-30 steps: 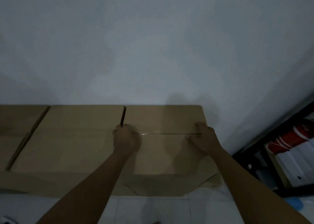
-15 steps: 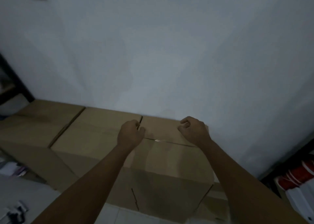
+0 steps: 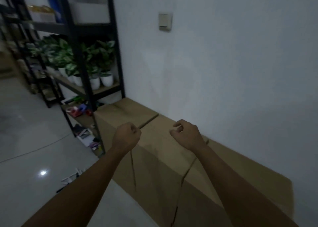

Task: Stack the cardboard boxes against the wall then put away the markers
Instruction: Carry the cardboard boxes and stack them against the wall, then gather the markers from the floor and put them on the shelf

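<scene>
Hands: both raised above the row of boxes, holding nothing.
Left hand [image 3: 126, 137]: fingers curled into a closed fist, hovering over the seam between the far box and the middle one; whether it touches the cardboard cannot be told.
Right hand [image 3: 186, 134]: fingers loosely curled with the thumb and forefinger apart, nothing between them, above the top of the middle box.
Forearms: both reach in from the lower edge, bare, the left one crossing over the floor, the right one crossing over the nearer box.
Cardboard boxes [image 3: 160, 151]: brown, set in a row on the floor with their backs against the wall [image 3: 223, 71]; the far box [image 3: 127, 113] ends just beside the shelf post, the nearer box [image 3: 249, 180] runs toward the lower right.
Markers: none that can be made out; small things on the floor [image 3: 25, 123] near the left forearm are too blurred to name.
Shelf rack [image 3: 80, 58]: black frame, left of the boxes, with potted plants [image 3: 96, 59] in white pots on one level and coloured clutter lower down.
Wall switch [image 3: 165, 20]: pale plate, high on the wall above the boxes.
</scene>
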